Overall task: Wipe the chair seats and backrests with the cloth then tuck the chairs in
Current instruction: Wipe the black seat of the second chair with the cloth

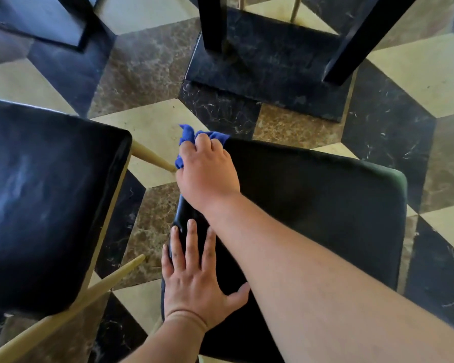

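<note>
A black padded chair seat point(325, 205) fills the middle and right of the view. My right hand point(207, 171) is closed around a bunched blue cloth point(192, 137) and presses it on the seat's far left corner. My left hand point(194, 279) lies flat with fingers spread on the seat's left edge, nearer to me. My right forearm crosses over the seat and hides part of it. A second black chair seat point(45, 200) with pale wooden legs stands to the left.
A black table base point(268, 82) with dark legs stands just beyond the seat. Another dark base point(37, 19) is at the top left. The floor point(147, 69) is patterned in cream, brown and black marble tiles. A narrow gap separates the two chairs.
</note>
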`<action>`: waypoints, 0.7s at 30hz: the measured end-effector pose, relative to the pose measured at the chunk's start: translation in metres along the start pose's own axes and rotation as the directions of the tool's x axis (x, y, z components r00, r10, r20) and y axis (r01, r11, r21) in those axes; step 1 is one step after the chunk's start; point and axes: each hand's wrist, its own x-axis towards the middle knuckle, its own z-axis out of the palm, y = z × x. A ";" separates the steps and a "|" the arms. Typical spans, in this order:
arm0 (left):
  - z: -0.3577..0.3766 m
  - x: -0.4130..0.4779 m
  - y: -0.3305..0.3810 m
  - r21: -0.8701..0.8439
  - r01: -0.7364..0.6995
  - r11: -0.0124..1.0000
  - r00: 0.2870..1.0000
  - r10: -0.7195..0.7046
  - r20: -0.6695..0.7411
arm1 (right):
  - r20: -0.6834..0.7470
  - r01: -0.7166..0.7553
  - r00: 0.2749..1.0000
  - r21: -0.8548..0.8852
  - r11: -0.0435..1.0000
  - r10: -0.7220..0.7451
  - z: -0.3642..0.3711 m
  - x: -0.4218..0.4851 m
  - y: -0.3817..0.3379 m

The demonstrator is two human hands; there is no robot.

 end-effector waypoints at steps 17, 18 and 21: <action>0.000 -0.003 0.003 0.035 0.010 0.999 1.000 -0.011 0.015 | -0.205 -0.778 0.620 -0.038 0.627 0.757 -0.079 -0.124 0.183; 0.000 -0.003 0.003 0.030 0.002 1.000 1.000 -0.003 0.010 | -0.203 -0.766 0.632 -0.012 0.643 0.748 -0.070 -0.115 0.163; -0.001 -0.001 0.004 0.027 -0.013 1.000 1.000 0.013 0.011 | -0.145 -0.631 0.765 0.028 0.776 0.627 -0.041 -0.092 0.095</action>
